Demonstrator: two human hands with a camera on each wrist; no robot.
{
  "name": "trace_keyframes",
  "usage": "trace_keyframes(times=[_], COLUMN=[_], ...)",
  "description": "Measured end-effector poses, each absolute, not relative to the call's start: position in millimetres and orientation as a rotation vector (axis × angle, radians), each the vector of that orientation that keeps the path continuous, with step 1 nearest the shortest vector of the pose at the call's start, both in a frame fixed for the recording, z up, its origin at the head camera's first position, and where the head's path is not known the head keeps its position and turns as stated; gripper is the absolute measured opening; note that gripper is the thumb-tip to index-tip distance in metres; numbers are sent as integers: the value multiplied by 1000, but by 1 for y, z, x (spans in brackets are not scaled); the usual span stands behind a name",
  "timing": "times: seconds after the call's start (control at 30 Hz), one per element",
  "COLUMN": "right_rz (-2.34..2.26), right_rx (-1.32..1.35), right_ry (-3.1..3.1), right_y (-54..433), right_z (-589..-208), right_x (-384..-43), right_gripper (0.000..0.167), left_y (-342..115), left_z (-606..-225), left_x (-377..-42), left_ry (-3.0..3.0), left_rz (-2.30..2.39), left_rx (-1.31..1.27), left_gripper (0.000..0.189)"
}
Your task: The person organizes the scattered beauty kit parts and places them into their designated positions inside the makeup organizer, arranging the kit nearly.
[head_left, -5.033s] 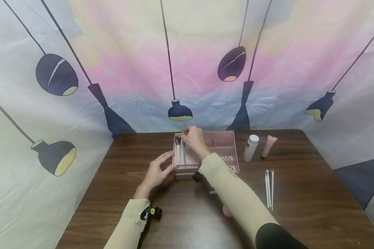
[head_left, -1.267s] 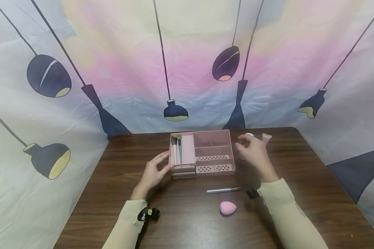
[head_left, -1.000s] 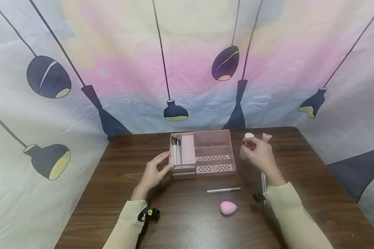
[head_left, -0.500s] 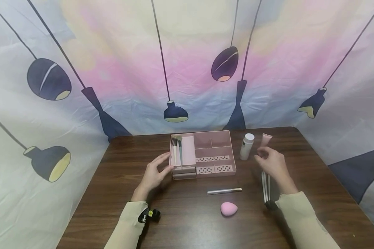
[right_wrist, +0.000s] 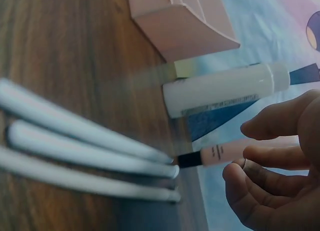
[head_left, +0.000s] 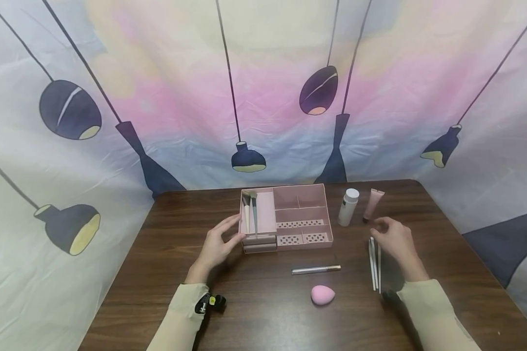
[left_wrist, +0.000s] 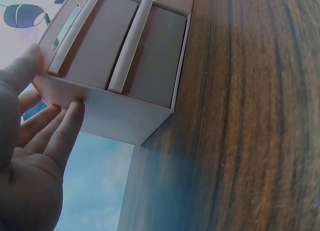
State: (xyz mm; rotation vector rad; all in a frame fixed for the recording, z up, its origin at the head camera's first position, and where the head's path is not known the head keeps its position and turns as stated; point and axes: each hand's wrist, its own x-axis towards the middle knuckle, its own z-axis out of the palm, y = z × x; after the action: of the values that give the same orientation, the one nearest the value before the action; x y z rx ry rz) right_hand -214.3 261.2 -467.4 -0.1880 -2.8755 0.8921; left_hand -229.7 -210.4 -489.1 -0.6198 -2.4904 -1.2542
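Note:
My left hand (head_left: pixel 216 246) rests against the left side of a pink cosmetics organizer (head_left: pixel 304 195). Its thumb lies at the front corner and the fairly straight fingers (left_wrist: pixel 65 133) touch the side wall. Two makeup brushes, one white-handled (head_left: pixel 246 214) and one green-handled (head_left: pixel 254 217), lie in the left compartment. My right hand (head_left: pixel 397 241) hovers with loosely bent fingers and holds nothing. Just beside it, three slim whitish sticks (head_left: pixel 374 265) lie on the table. A pink tube (head_left: pixel 373 204) with a black cap stands just beyond that hand, next to a white bottle (head_left: pixel 348 208).
A silver pen-like stick (head_left: pixel 316 269) lies in front of the organizer. Nearer still is a pink makeup sponge (head_left: pixel 322 295). Two small drawers (left_wrist: pixel 125 46) face forward below the left compartment. The wooden table (head_left: pixel 263 321) ends at a printed cloth backdrop (head_left: pixel 193 97).
My right hand has left the brush compartment, passed the white bottle, and come back toward me beside the slim sticks. The bottle and tube are uncovered again. My left hand stays against the organizer.

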Motion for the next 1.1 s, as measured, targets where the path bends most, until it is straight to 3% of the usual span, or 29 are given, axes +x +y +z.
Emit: trace_keyframes(times=[1.1], right_rz=[875], right_rx=[-377], right_ry=[-3087], right_y=[278], right_z=[-495], right_x=[-212], right_gripper=[45], left_y=[-209], left_z=[-489], left_x=[-229], left_ry=[-2472], left_rz=[-1244], left_rx=[-612], left_gripper=[53])
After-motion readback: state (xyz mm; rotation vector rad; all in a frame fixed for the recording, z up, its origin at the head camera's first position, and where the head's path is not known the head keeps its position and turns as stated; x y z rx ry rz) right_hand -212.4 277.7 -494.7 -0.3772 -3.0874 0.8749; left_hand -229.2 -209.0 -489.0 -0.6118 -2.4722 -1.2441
